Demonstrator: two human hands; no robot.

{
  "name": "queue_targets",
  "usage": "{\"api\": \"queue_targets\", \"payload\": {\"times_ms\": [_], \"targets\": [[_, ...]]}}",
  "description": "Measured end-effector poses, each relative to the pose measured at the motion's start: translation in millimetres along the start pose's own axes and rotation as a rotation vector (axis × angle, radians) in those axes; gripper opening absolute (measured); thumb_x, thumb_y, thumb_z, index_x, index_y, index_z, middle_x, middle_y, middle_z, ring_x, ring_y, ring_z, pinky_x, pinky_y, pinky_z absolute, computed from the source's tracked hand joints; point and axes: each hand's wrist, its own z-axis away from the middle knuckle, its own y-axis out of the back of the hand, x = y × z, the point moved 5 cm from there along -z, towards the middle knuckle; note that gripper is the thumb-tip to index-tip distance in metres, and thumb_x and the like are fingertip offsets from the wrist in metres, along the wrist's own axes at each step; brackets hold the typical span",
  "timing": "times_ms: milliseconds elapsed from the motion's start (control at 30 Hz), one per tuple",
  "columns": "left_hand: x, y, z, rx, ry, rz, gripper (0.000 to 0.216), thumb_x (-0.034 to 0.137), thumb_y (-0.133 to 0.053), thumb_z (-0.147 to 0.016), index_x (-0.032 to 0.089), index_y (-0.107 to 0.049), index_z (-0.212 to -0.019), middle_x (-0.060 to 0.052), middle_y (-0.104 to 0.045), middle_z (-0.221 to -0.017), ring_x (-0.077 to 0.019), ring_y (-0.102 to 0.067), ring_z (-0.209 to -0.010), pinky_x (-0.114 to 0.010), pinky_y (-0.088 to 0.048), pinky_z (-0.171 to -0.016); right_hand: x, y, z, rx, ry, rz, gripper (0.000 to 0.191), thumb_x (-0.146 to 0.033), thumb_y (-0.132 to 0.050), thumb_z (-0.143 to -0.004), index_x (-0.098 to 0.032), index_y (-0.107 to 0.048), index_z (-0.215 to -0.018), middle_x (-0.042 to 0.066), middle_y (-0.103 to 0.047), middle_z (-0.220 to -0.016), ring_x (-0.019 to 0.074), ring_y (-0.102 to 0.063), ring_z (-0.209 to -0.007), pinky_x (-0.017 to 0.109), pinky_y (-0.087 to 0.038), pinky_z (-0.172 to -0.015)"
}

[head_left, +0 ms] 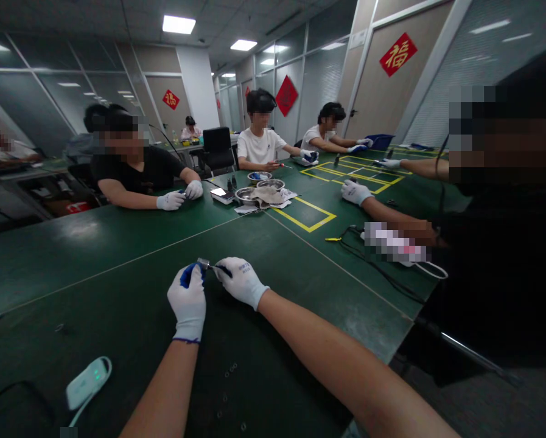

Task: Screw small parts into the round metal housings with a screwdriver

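Observation:
My left hand (188, 298), in a white glove with blue-coated fingers, is closed around a small silver metal cylinder (203, 263). Close beside it on the right, my right hand (240, 280) wears the same kind of glove. Its thumb and fingers are pinched on a thin, slender piece (214, 267) that points toward the cylinder. What kind of tool or part this is, I cannot make out, nor whether its end touches the metal. Both hands are raised just over the green tabletop (131, 286).
Several small rings (231, 370) lie near my forearms. A white device with green lights (87, 383) and its cable sit at lower left. Metal bowls (271, 184) and a cloth (269, 194) stand farther off, beside yellow tape (310, 229). Co-workers sit around; one is close on the right.

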Motion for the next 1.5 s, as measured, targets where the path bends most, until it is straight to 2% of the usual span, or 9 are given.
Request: {"api": "queue_targets", "payload": {"times_ms": [200,333,500,833,1033,1233,1400,1500], "targets": [[-2.0,2.8,0.0,0.023,0.063,-0.013,0.035,0.046,-0.070,-0.075,0.015,-0.075,-0.091,-0.010,-0.077,-0.088,-0.0293,-0.073,-0.087,-0.047,-0.060,-0.086,3.4,-2.0,0.6,0.023,-0.045,-0.055,0.020,-0.029,-0.073,-0.093,-0.022,-0.074,-0.112,0.006,-0.078,-0.105,0.0218,-0.071,-0.097,0.032,-0.054,-0.089],[-2.5,4.2,0.1,0.001,0.070,-0.025,0.037,0.048,-0.070,-0.076,0.016,-0.076,-0.092,-0.010,-0.077,-0.089,-0.0304,-0.073,-0.089,-0.049,-0.060,-0.088,0.4,-0.8,1.1,0.020,-0.003,0.015,0.013,-0.030,-0.067,-0.097,-0.022,-0.075,-0.104,0.006,-0.078,-0.098,0.0217,-0.071,-0.093,0.033,-0.053,-0.089],[-3.2,7.0,0.3,-0.002,0.098,-0.031,0.037,0.046,-0.072,-0.074,0.016,-0.077,-0.094,-0.010,-0.078,-0.091,-0.0314,-0.073,-0.090,-0.050,-0.060,-0.088,-4.0,-2.1,1.9,-0.015,0.031,0.102,0.022,-0.035,-0.061,-0.101,-0.020,-0.076,-0.107,0.009,-0.079,-0.100,0.0242,-0.072,-0.093,0.035,-0.053,-0.086],[6.1,7.3,0.5,-0.012,0.050,-0.055,0.039,0.048,-0.070,-0.074,0.015,-0.076,-0.094,-0.011,-0.078,-0.093,-0.0318,-0.073,-0.092,-0.050,-0.058,-0.091,-8.6,2.7,2.2,-0.048,0.033,0.065,0.022,-0.031,-0.057,-0.102,-0.020,-0.075,-0.105,0.007,-0.079,-0.097,0.0228,-0.073,-0.093,0.033,-0.053,-0.085],[2.3,6.1,-4.4,0.022,0.032,-0.018,0.036,0.044,-0.069,-0.074,0.014,-0.076,-0.092,-0.011,-0.078,-0.092,-0.0302,-0.073,-0.092,-0.048,-0.059,-0.092,-5.6,1.3,1.9,-0.033,-0.022,0.021,0.024,-0.031,-0.070,-0.095,-0.021,-0.072,-0.117,0.007,-0.079,-0.108,0.0221,-0.073,-0.099,0.031,-0.053,-0.089],[-0.5,1.7,-5.4,-0.023,-0.014,-0.021,0.039,0.049,-0.069,-0.074,0.014,-0.076,-0.092,-0.010,-0.078,-0.086,-0.0278,-0.073,-0.083,-0.045,-0.061,-0.084,-4.5,6.9,2.1,0.009,-0.019,0.038,0.018,-0.032,-0.063,-0.100,-0.020,-0.074,-0.109,0.008,-0.078,-0.103,0.0228,-0.071,-0.097,0.033,-0.050,-0.088],[1.1,1.2,-3.8,-0.038,-0.032,-0.022,0.039,0.049,-0.070,-0.075,0.015,-0.076,-0.093,-0.010,-0.078,-0.090,-0.0279,-0.073,-0.087,-0.044,-0.060,-0.086,-7.2,8.2,4.1,-0.038,0.002,0.052,0.023,-0.028,-0.053,-0.104,-0.019,-0.074,-0.103,0.008,-0.078,-0.097,0.0215,-0.071,-0.091,0.031,-0.049,-0.082],[-0.2,1.0,-5.1,-0.032,-0.028,-0.033,0.036,0.047,-0.069,-0.076,0.015,-0.076,-0.093,-0.009,-0.078,-0.089,-0.0276,-0.073,-0.087,-0.045,-0.060,-0.089,-7.0,8.3,5.2,-0.030,-0.010,0.001,0.020,-0.031,-0.056,-0.103,-0.021,-0.073,-0.106,0.006,-0.077,-0.097,0.0203,-0.071,-0.088,0.030,-0.049,-0.080]]}}
